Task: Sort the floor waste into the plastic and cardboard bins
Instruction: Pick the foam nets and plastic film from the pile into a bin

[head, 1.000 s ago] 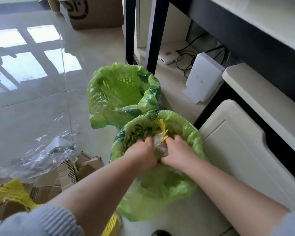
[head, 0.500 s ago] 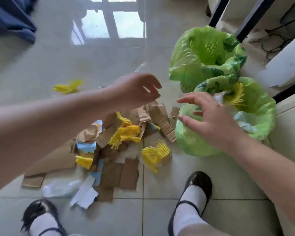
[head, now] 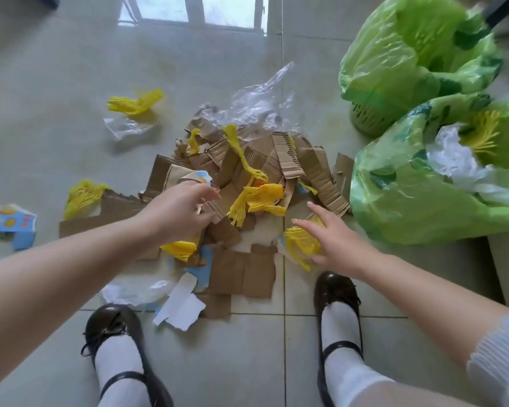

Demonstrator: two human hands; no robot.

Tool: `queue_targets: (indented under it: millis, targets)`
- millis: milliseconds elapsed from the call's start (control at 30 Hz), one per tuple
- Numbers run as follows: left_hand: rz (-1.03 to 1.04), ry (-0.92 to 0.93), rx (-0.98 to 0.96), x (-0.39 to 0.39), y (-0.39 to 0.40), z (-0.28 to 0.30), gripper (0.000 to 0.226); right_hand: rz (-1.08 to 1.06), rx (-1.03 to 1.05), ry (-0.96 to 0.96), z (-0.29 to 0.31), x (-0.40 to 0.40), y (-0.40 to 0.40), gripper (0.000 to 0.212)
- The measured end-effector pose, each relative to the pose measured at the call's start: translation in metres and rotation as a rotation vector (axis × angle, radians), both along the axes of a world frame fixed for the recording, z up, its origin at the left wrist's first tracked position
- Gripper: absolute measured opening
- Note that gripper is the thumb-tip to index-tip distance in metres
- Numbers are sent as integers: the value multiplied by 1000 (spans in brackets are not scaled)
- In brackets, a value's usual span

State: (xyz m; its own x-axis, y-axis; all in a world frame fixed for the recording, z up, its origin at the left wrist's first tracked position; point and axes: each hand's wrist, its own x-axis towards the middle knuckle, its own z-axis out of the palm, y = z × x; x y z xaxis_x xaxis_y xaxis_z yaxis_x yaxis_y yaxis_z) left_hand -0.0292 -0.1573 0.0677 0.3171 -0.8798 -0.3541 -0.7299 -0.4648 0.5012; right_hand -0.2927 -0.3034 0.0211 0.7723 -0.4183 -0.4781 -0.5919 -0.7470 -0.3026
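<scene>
The person is standing over a heap of waste on the tiled floor (head: 365,362), feet planted at its near edge so both arms are reaching down into it. The left hand (head: 178,214) is hovering over the middle of the cardboard scraps (head: 279,160), fingers loosely curled with nothing visibly between them; it is probably choosing a piece. The right hand (head: 332,242) is spread open, fingers straight, just above a yellow foam net (head: 299,245) lying at the heap's right edge, likely because that net is the nearest plastic piece to the bins. Neither hand is gripping anything.

The two bins are standing side by side to the right of the heap, close enough that waste can go in without a step. The nearer green-lined bin (head: 394,207) is already holding white film and a yellow net, so it appears to be serving as the plastic bin; the farther green-lined bin (head: 394,54) is showing only its liner, and its contents cannot be told.

Clear plastic film (head: 259,98) is draped over the heap's far edge. More yellow nets are lying apart toward the left, and a blue printed carton (head: 9,223) is sitting at the far left. Most of the sorting is still to be done.
</scene>
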Motion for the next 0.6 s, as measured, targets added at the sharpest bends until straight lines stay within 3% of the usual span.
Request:
queue_targets:
  millis: [200,333,600]
  targets:
    - [-458,-356,-119,-22,-46,-48,47,270,-81,114,-45,-2,-2,79]
    - [-584,-526,-105,-23,-63,-71,68,400,-119,58,-56,1,-7,73]
    - [-755,-584,-56,-3,-88,-89,72,581,-163,-44,-69,8,-5,53]
